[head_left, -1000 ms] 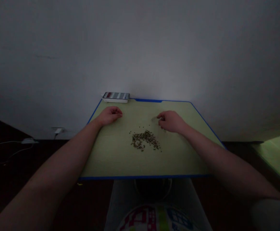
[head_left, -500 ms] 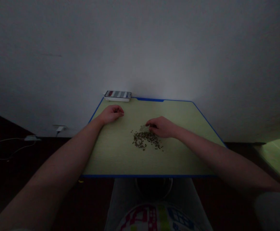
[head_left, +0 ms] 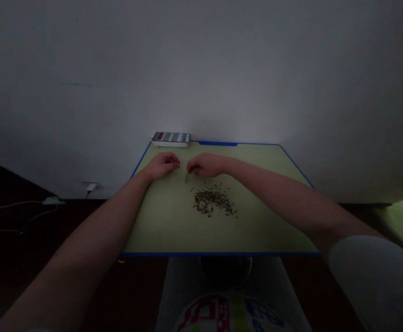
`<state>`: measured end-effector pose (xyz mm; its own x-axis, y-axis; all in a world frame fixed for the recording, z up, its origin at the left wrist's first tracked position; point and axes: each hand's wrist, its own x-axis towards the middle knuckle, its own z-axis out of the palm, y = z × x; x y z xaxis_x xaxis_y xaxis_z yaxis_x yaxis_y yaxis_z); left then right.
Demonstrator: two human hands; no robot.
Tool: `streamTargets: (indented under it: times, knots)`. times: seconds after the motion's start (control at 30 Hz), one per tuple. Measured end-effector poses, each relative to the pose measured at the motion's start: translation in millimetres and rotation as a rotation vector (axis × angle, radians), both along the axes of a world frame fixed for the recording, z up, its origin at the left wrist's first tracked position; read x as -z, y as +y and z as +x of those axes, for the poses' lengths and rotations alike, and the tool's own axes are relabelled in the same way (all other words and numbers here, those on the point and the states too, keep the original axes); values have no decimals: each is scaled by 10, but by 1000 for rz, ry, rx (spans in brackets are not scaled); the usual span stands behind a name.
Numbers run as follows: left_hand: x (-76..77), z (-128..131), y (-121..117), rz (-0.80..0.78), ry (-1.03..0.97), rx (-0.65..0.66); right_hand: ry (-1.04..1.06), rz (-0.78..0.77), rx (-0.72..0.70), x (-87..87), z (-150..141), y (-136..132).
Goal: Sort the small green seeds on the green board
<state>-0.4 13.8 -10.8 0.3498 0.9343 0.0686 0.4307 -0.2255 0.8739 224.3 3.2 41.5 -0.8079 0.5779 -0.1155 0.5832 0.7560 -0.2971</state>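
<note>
A loose heap of small dark grains [head_left: 211, 202], bean- or seed-like, lies scattered on the pale yellow-green tabletop [head_left: 173, 226]. Above its far left side, my right hand [head_left: 206, 165] is closed in a pinch. From its fingertips hangs a small, thin, see-through piece [head_left: 186, 178], too blurred to name. My left hand [head_left: 164, 166] rests on the table's left part, fingers curled and thumb against the forefinger. Whatever it may hold is hidden. A short gap separates the two hands' fingertips.
A phone [head_left: 171, 137] lies on a white box [head_left: 170, 144] at the far left corner, near the wall [head_left: 222, 69]. Blue trim [head_left: 218, 254] edges the table. Below its front edge, a dark round container [head_left: 225, 272] sits between the legs. A charger [head_left: 91, 186] and cables are at left.
My right hand has moved left and away from me, from the heap to near my left hand, carrying the see-through piece. The left hand has stayed about where it was.
</note>
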Motion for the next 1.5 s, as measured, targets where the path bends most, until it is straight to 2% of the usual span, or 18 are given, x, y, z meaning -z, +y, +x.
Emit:
streamTargets:
  times: [0.1, 0.23, 0.43, 0.6, 0.7, 0.8, 1.0, 1.23, 1.33, 1.43, 1.5]
  knots:
    - [-1, -1, 0, -6, -7, -5, -27, -91, -82, 46, -69, 23]
    - [-21, 9, -9, 15, 7, -14, -45, -175, -133, 72, -4, -94]
    - [-30, 14, -30, -14, 3, -17, -8, -206, -87, 47, 200, -333]
    - [-6, 0, -11, -6, -3, -4, 43, -141, 143, 11, 467, -174]
    - [0, -5, -2, -12, -3, -5, 36, -81, 322, 48, 638, -24]
    - [3, -8, -5, -29, -12, -12, 16, -50, 439, 111, 743, -15]
    - [5, -6, -11, -22, -17, -23, 17, -75, 489, 185, 754, -452]
    - [-19, 9, -23, -23, -14, -32, 72, -35, 583, 151, 838, -901]
    - [-18, 10, -25, -9, -11, -30, 115, 13, 701, 144, 1047, -1056]
    - [-17, 4, -21, -13, 2, -30, 141, 52, 900, 181, 1273, -1189]
    - [-19, -2, -17, -21, 8, -33, 133, 59, 975, 215, 1361, -1234]
